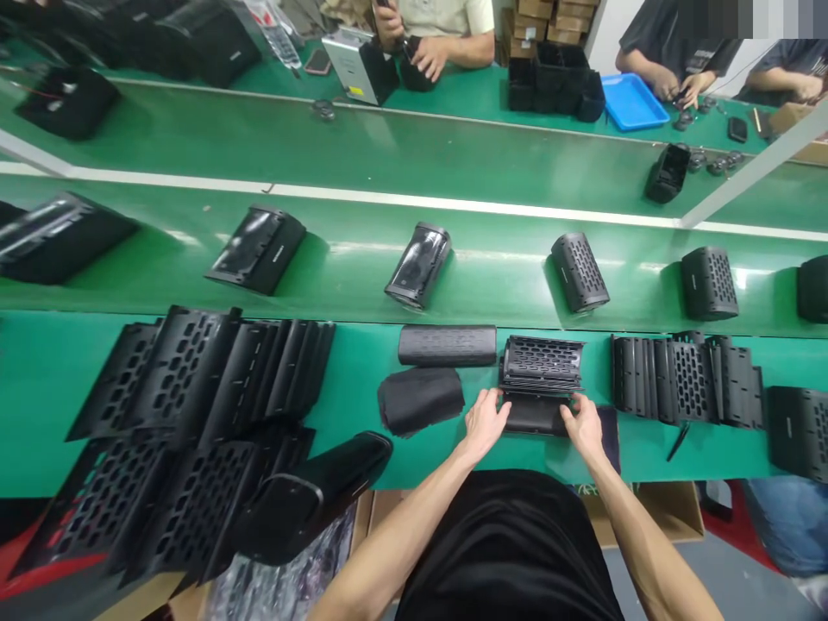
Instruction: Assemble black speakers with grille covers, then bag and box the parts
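Observation:
In front of my body a smooth black curved panel (536, 415) lies lengthwise on the green bench. My left hand (485, 421) grips its left end between thumb and fingers, and my right hand (583, 424) grips the right end. Just beyond the panel sits a stack of slotted black grille covers (542, 362), close to my fingertips. A dark flat pad (609, 440) shows partly beneath my right hand. To the left lie a pile of black cloth-like sheets (420, 400) and a black grille-patterned cover (446, 345).
Stacked grille covers (187, 362) fill the left bench; another row (686, 379) stands right. A black housing (316, 492) overhangs the near edge. Speaker-like units (420, 263) line the green belt beyond. Co-workers' hands (430, 59) work across it, near a blue tray (632, 102).

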A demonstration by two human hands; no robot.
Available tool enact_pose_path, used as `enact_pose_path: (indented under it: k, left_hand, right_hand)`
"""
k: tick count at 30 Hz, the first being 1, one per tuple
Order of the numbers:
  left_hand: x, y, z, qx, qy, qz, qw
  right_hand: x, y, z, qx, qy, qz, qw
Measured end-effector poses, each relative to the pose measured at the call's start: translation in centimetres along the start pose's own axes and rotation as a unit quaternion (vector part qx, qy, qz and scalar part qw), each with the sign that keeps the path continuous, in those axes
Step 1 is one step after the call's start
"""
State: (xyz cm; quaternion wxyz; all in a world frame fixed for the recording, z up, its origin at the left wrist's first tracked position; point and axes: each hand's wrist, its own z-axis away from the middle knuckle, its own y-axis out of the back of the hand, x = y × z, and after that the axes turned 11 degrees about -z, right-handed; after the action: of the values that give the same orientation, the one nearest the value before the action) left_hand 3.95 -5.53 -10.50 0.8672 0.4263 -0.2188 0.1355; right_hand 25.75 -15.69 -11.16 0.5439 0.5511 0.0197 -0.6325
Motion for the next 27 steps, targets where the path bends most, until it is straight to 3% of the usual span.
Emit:
enact_pose_path:
  k: [3, 7, 10, 13, 19, 27]
  left_hand:
    - [-0.3, 0.5, -0.3, -0.002, -0.016, 0.034, 0.999]
    - [-1.5, 1.9, 1.1, -0.033, -0.04, 0.114, 0.992]
    - [-2.2, 2.8, 2.9, -0.083, -0.032, 0.287, 0.954]
    - [-2.2, 3.7, 4.1, -0.082, -0.023, 0.413, 0.907]
    - [-1.2, 5.7, 4.7, -0.021, -0.044, 0.449, 0.892]
    - [-1.3, 6.4, 5.0, -0.026, -0.061, 0.489, 0.87]
  right_hand:
    - [-0.4, 0.2, 0.0, -0.026, -0.003, -0.035, 0.999]
    - [-1.4, 1.3, 1.8, -0.086, -0.018, -0.101, 0.991]
    - [-2.6, 1.8, 3.6, -0.132, -0.062, -0.192, 0.97]
    - [-4.2, 2.0, 4.8, -0.147, -0.093, -0.291, 0.941]
    - [-7.2, 2.8, 5.6, -0.147, -0.03, -0.308, 0.939]
    - [-8.4, 3.3, 5.9, -0.122, 0.009, -0.295, 0.948]
